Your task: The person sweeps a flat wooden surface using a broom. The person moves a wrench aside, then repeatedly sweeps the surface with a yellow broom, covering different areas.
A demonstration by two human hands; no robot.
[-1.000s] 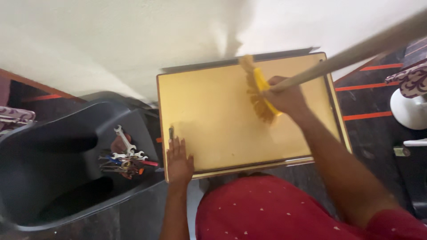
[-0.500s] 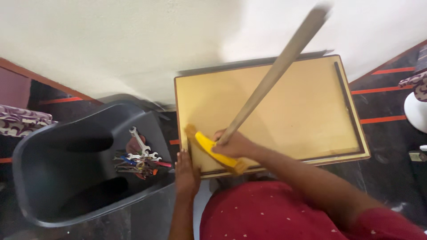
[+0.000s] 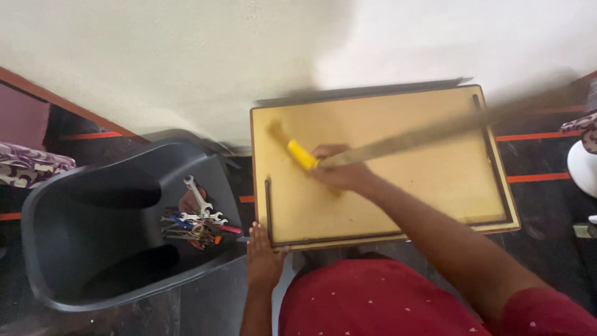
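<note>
Yellow-headed broom (image 3: 303,155) with long wooden handle, motion-blurred, lying low across yellow tabletop (image 3: 410,186), head toward its left

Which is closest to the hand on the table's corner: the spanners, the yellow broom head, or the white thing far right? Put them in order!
From the left hand:
1. Spanners, in the grey chair beside it.
2. Yellow broom head, up on the table.
3. White thing, far right edge.

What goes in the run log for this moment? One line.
right hand: grips broom on yellow tabletop | left hand: on tabletop's near corner | chair: holds wrenches
</note>
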